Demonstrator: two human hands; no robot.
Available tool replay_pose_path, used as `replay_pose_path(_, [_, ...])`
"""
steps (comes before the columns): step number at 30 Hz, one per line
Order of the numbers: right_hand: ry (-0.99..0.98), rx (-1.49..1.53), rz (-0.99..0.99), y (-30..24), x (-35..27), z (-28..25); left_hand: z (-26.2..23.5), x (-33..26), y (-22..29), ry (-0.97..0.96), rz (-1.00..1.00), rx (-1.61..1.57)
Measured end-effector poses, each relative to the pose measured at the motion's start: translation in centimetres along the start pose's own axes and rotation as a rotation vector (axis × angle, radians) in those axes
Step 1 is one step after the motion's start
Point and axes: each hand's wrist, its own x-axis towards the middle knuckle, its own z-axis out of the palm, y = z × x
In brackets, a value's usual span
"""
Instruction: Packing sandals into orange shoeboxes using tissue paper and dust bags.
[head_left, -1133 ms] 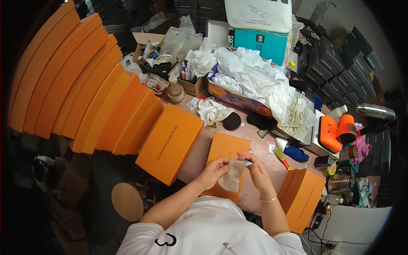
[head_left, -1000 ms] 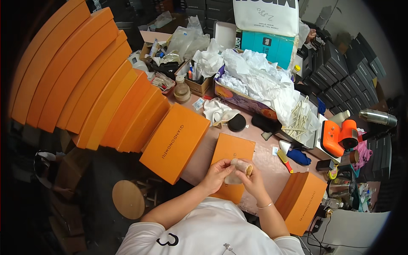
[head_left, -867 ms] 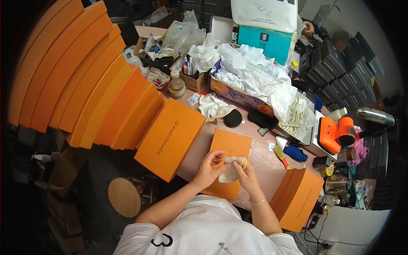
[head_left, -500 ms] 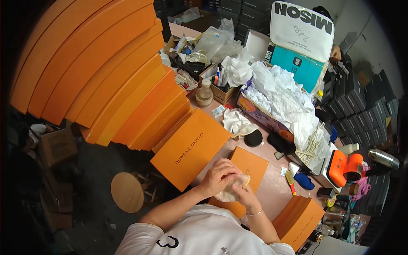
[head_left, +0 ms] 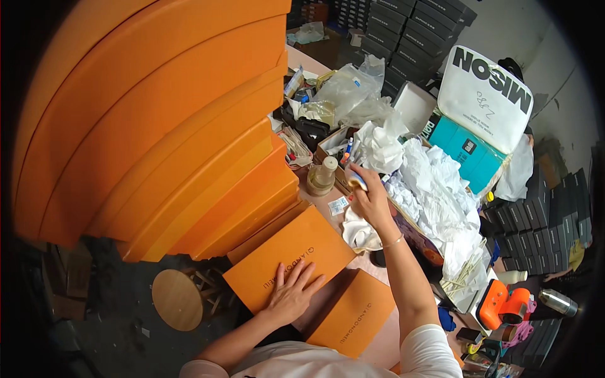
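Note:
My left hand (head_left: 292, 296) lies flat with spread fingers on a large orange box (head_left: 329, 242). Farther out, my right hand (head_left: 372, 198) closes its fingers around a small pale object (head_left: 357, 179) with blue and tan edges, whose kind I cannot make out. Next to that hand stand a clear bottle (head_left: 322, 177) and a small carton of pens (head_left: 334, 148). A crumpled white cloth (head_left: 359, 230) lies below the right wrist. Another orange box (head_left: 351, 315) sits on the table between my forearms.
Tall stacked orange boxes (head_left: 176, 145) rise on the left. Beyond my right arm is a bin of white crumpled paper (head_left: 435, 189), with a teal box (head_left: 463, 154) behind. An orange tool (head_left: 501, 305) lies at the right. A round wooden stool (head_left: 177, 300) stands on the floor.
My hands, earlier together around a pale round object near my body, are now apart. The left rests on the orange box; the right has reached forward. The view has shifted.

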Motion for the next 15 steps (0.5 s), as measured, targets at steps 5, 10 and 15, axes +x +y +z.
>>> replay_pose_path(5, [-0.045,-0.308,-0.17,3.3,4.5,4.0,-2.0,0.6,-3.1,0.068,-0.08,-0.062])
replay_pose_path(10, [-0.007,-0.41,-0.211,7.2,3.9,7.6,-1.9,0.9,-3.2,0.073,-0.104,-0.086])
replay_pose_path(15, [0.042,-0.172,-0.108,7.6,3.5,8.0,-1.5,1.1,-3.1,0.048,-0.108,-0.072])
